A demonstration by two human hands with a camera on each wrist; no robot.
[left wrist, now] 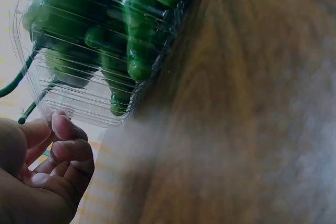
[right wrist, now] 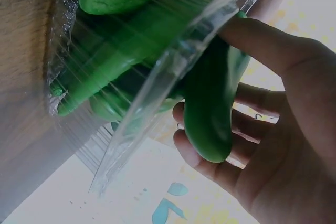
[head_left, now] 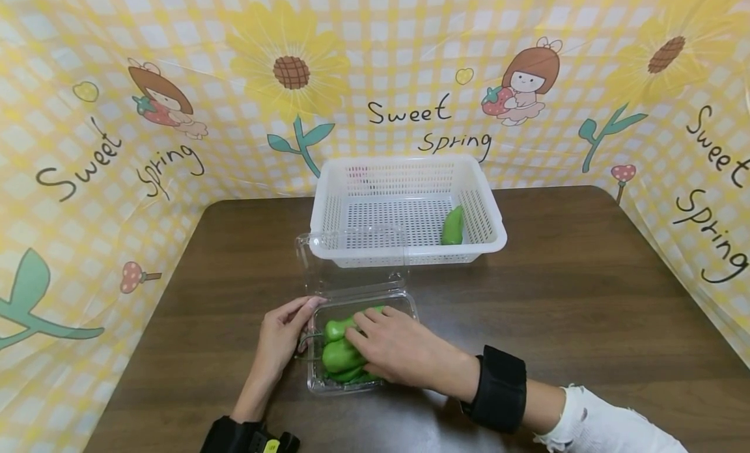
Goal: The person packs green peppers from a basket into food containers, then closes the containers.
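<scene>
Reaching into the clear tray (head_left: 363,349), the right hand (head_left: 398,352) is closed around one pepper (right wrist: 210,108), its thumb and fingers curled about the green body as the right wrist view shows. The left hand (head_left: 281,339) is laid against the tray's left wall, fingers loosely bent and touching the rim so that the tray is steadied; nothing is gripped by it. More peppers (head_left: 341,356) lie packed in the tray, and its hinged lid (head_left: 351,258) is folded back toward the white basket (head_left: 407,209), which stands just behind on the table (head_left: 586,297) with one pepper (head_left: 452,226) against its right wall. For a clean lift, the held pepper is best drawn up and clear of the rim while the tray is kept pressed down, so that neighbouring peppers are not dragged out.
</scene>
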